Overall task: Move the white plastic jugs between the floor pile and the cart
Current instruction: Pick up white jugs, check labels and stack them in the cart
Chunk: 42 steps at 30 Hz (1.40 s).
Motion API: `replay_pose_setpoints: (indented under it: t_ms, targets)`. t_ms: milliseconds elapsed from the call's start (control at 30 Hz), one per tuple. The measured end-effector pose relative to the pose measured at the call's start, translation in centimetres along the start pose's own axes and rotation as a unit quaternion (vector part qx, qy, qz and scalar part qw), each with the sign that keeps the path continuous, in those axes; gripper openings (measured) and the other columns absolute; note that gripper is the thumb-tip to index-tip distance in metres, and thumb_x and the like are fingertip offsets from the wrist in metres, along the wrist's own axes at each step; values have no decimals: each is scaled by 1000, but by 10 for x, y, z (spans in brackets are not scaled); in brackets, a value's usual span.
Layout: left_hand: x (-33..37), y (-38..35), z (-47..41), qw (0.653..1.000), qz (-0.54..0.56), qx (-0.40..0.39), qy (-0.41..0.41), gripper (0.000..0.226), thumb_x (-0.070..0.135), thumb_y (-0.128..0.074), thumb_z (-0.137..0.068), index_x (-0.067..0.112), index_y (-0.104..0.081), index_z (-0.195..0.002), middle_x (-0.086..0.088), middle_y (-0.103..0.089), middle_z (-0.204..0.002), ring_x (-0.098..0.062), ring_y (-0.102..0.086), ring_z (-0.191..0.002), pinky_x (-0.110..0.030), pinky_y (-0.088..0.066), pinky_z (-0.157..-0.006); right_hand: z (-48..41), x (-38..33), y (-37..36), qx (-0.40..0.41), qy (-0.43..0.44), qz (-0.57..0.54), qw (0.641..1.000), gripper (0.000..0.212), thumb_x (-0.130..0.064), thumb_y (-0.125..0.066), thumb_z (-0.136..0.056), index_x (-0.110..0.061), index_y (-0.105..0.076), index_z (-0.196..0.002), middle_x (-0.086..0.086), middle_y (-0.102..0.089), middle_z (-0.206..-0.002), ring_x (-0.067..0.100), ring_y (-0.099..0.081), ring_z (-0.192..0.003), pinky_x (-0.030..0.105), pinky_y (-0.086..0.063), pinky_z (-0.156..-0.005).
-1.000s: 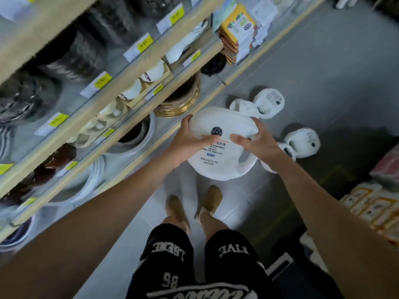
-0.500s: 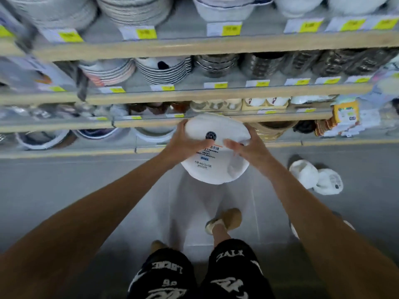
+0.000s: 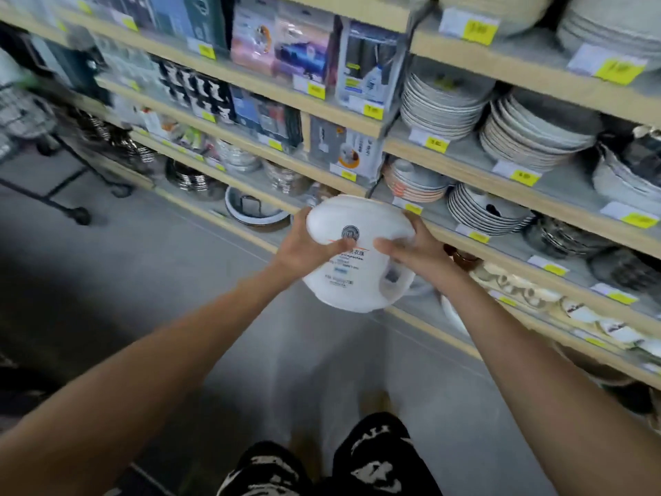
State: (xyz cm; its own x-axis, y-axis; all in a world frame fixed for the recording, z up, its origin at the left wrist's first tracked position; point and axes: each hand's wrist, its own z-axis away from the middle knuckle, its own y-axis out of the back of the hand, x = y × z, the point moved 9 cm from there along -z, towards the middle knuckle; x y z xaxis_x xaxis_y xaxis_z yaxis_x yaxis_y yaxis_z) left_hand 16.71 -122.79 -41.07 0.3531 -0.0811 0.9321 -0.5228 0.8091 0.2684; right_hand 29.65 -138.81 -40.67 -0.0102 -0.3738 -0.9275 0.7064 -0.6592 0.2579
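I hold one white plastic jug in the air in front of me, above the grey floor. It is round, with a printed label and a side handle at its lower right. My left hand grips its left side, thumb across the label. My right hand grips its right side above the handle. The floor pile of jugs is out of view. At the far left stands a black wire cart, blurred, on small wheels.
Long wooden shelves run along the right, loaded with stacked plates, bowls, pots and boxed goods with yellow price tags. Grey floor stretches between me and the cart. My legs in black shorts show at the bottom.
My view has swung left along the shelves, away from the floor jugs, which have left the frame. Both hands still carry the same jug, and the cart has come into view.
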Motion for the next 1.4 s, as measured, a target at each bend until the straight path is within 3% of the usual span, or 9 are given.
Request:
replay_pose_setpoints:
  t_ms: [100,200,367,500,600,733,933,1067,1400]
  targets:
    - [-11,74,-6,999,28,42,4,92,53,-85,-55,25,-36,-128,8,-58,-112,-15,-60,-104,-36,-53,-86,-32,-42,-63,-57,15,41,997,129,-58,-88,-46,-34,-19,-151,-9,-52,-134,17,-55,-120,39,-45,-103]
    - [-26,143,-12,995,61,80,13,100,55,-84,-51,24,-35,-131,4,-60,-116,-15,-62,-105,-43,-54,-90,-65,-81,-128,-106,42,98,989,116,-53,-84,-56,-30,-21,-151,-7,-47,-136,17,-51,-124,37,-43,-103]
    - [-52,256,-36,983,75,164,14,72,26,-83,-73,22,-35,-125,9,-54,-110,-11,-58,-102,-30,-50,-87,-139,-126,-243,-174,76,160,969,119,-76,-80,-41,-42,-29,-142,-7,-45,-142,20,-51,-123,46,-44,-104]
    - [-73,357,-69,975,50,216,22,79,31,-85,-69,19,-35,-129,4,-52,-120,-14,-56,-110,-32,-50,-90,-193,-167,-343,-246,91,156,952,108,-56,-84,-58,-37,-26,-146,-4,-40,-147,21,-48,-127,42,-45,-102]
    - [-84,428,-90,970,33,238,44,93,46,-86,-58,23,-34,-132,5,-53,-120,-14,-56,-109,-35,-50,-93,-234,-195,-412,-295,92,141,941,87,-29,-78,-79,-27,-26,-148,-3,-45,-139,16,-50,-120,20,-45,-83]
    - [-99,516,-105,955,40,288,65,101,60,-80,-41,30,-33,-126,7,-54,-115,-16,-59,-107,-43,-53,-92,-276,-239,-497,-342,113,167,918,86,-34,-79,-77,-32,-27,-145,-5,-43,-139,19,-49,-123,32,-44,-97]
    - [-124,610,-112,934,66,343,75,92,57,-82,-47,35,-31,-121,7,-53,-116,-14,-59,-106,-41,-54,-91,-317,-287,-606,-384,132,224,886,66,-30,-76,-81,-29,-34,-132,-4,-51,-114,7,-54,-90,16,-44,-70]
    - [-146,669,-118,919,83,376,86,91,57,-81,-47,36,-30,-120,12,-52,-113,-12,-58,-107,-39,-54,-91,-343,-306,-680,-416,131,240,867,81,-51,-82,-64,-36,-36,-129,-2,-55,-126,17,-58,-107,35,-50,-92]
    - [-196,848,-194,904,103,407,85,88,40,-85,-63,25,-30,-130,11,-51,-111,-13,-58,-106,-41,-54,-91,-436,-373,-856,-435,132,252,855,75,-40,-78,-76,-31,-34,-136,-3,-52,-124,13,-56,-98,26,-46,-73]
